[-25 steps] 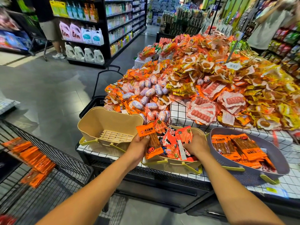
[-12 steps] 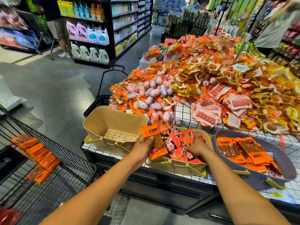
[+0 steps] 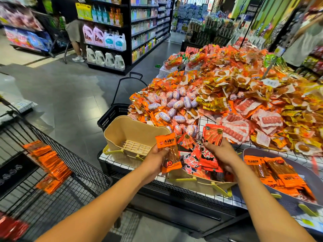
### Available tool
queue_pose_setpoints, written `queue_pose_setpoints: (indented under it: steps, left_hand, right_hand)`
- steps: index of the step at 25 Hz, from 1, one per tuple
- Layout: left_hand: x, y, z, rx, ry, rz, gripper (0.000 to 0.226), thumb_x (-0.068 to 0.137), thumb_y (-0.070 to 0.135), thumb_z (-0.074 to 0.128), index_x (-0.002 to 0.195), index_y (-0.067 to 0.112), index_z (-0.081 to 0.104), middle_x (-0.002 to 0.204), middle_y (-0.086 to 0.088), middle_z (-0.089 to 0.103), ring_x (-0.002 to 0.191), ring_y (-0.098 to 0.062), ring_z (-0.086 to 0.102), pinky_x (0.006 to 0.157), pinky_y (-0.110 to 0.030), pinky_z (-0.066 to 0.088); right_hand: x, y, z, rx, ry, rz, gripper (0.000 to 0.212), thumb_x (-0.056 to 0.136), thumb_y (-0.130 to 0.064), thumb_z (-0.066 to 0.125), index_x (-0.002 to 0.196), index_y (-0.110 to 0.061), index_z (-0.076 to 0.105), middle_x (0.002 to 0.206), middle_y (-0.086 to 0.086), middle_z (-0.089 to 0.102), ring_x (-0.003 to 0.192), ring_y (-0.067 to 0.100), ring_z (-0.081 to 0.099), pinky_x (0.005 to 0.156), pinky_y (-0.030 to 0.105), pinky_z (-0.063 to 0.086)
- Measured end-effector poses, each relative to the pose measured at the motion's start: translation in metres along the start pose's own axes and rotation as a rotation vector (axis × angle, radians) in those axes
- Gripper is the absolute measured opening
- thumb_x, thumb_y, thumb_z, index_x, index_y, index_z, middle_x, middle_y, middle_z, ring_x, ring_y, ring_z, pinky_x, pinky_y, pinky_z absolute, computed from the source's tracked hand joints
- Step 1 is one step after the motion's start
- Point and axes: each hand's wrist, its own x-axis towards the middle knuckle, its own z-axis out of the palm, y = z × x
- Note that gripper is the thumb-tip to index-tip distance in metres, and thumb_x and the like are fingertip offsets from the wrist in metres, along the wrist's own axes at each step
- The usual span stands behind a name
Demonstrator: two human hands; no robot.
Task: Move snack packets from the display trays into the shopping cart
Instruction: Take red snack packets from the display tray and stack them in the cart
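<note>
Clutter on every side: heap of snack packets (image 3: pixel 227 95) filling the right half of the frame, spilling down a white wire-grid display table (image 3: pixel 202 123). Along the table's near edge, three trays: empty beige tray (image 3: pixel 129 135) at centre, middle beige tray (image 3: pixel 192 182) just right of it, full of red packets (image 3: pixel 194 154), and grey tray (image 3: pixel 312 179) at far right, holding orange packets (image 3: pixel 272 170). On the floor behind the empty tray, black hand basket (image 3: pixel 113 116). At lower left, wire shopping cart (image 3: pixel 83 172), well apart from the trays, with stacked orange packets (image 3: pixel 49 161) inside; empty tray and table corner between it and the hands. At upper left, shelves of detergent jugs (image 3: pixel 109 39), standing person (image 3: pixel 74 30) beside them. Cut off by the frame: cart's left side, grey tray's right end, the person's upper part. Blurred: red shapes in the lower left corner, far aisle goods. Middle tray's right end hidden by the right forearm. At centre, left hand (image 3: pixel 155 159), fingers curled round single orange packet (image 3: pixel 168 152), gripped at its lower left, top standing upright past the fingertips. Over the middle tray, right hand (image 3: pixel 222 152), fingertips pinching the bottom edge of single red packet (image 3: pixel 213 135), upright just above the rest; lower fingers lost among the packets.
</note>
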Motion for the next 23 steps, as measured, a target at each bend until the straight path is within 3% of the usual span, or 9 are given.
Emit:
queue_pose_setpoints:
  steps: [4, 7, 10, 13, 17, 20, 23]
  left_hand:
    - [-0.022, 0.028, -0.044, 0.011, 0.023, 0.054, 0.027, 0.109, 0.012, 0.047, 0.132, 0.018, 0.059, 0.119, -0.005, 0.075, 0.097, -0.021, 0.076, 0.075, -0.051, 0.064]
    - [-0.041, 0.046, -0.087, -0.012, 0.069, 0.092, 0.028, 0.109, 0.013, 0.047, 0.132, 0.019, 0.061, 0.125, -0.006, 0.073, 0.108, -0.025, 0.074, 0.081, -0.052, 0.063]
    - [-0.064, 0.062, -0.141, -0.008, 0.113, 0.146, 0.026, 0.109, 0.013, 0.046, 0.128, 0.019, 0.062, 0.123, -0.007, 0.073, 0.104, -0.024, 0.074, 0.08, -0.048, 0.063]
    - [-0.085, 0.07, -0.203, 0.101, 0.232, 0.188, 0.022, 0.108, 0.01, 0.048, 0.127, 0.015, 0.06, 0.114, -0.006, 0.071, 0.101, -0.022, 0.068, 0.095, -0.05, 0.056]
    - [-0.119, 0.073, -0.281, 0.263, 0.396, 0.252, 0.015, 0.101, 0.021, 0.06, 0.113, 0.03, 0.062, 0.108, 0.006, 0.071, 0.102, -0.012, 0.063, 0.099, -0.038, 0.05]
    - [-0.147, 0.075, -0.338, 0.328, 0.455, 0.24, 0.021, 0.105, 0.008, 0.055, 0.11, 0.028, 0.058, 0.109, 0.009, 0.067, 0.098, 0.001, 0.061, 0.095, -0.025, 0.048]
    - [-0.177, 0.07, -0.385, 0.282, 0.589, 0.211, 0.024, 0.104, 0.002, 0.052, 0.108, 0.025, 0.059, 0.107, 0.002, 0.066, 0.103, -0.009, 0.06, 0.097, -0.028, 0.05]
  right_hand:
    - [-0.029, -0.059, 0.051, 0.328, -0.228, 0.045, 0.034, 0.088, 0.002, 0.068, 0.12, -0.009, 0.06, 0.11, 0.018, 0.074, 0.1, 0.035, 0.072, 0.083, 0.042, 0.058]
    - [-0.044, -0.086, 0.118, 0.393, -0.404, 0.037, 0.039, 0.087, 0.006, 0.065, 0.123, -0.007, 0.058, 0.113, 0.02, 0.073, 0.097, 0.033, 0.072, 0.084, 0.045, 0.06]
    - [-0.053, -0.098, 0.196, 0.444, -0.498, 0.089, 0.044, 0.082, 0.002, 0.068, 0.125, -0.004, 0.06, 0.109, 0.02, 0.073, 0.091, 0.03, 0.073, 0.08, 0.043, 0.061]
    - [-0.065, -0.105, 0.282, 0.433, -0.559, 0.167, 0.051, 0.081, 0.0, 0.071, 0.13, -0.001, 0.057, 0.115, 0.024, 0.07, 0.097, 0.034, 0.071, 0.089, 0.049, 0.059]
    - [-0.097, -0.114, 0.39, 0.393, -0.605, 0.152, 0.029, 0.086, 0.009, 0.062, 0.11, -0.007, 0.059, 0.093, 0.016, 0.072, 0.078, 0.027, 0.069, 0.076, 0.041, 0.06]
    - [-0.114, -0.114, 0.455, 0.347, -0.657, 0.172, 0.029, 0.085, 0.012, 0.058, 0.103, -0.01, 0.06, 0.082, 0.011, 0.07, 0.069, 0.022, 0.066, 0.067, 0.034, 0.058]
    - [-0.12, -0.106, 0.504, 0.306, -0.73, 0.236, 0.024, 0.085, 0.008, 0.052, 0.095, -0.013, 0.06, 0.077, 0.008, 0.064, 0.064, 0.019, 0.062, 0.065, 0.033, 0.052]
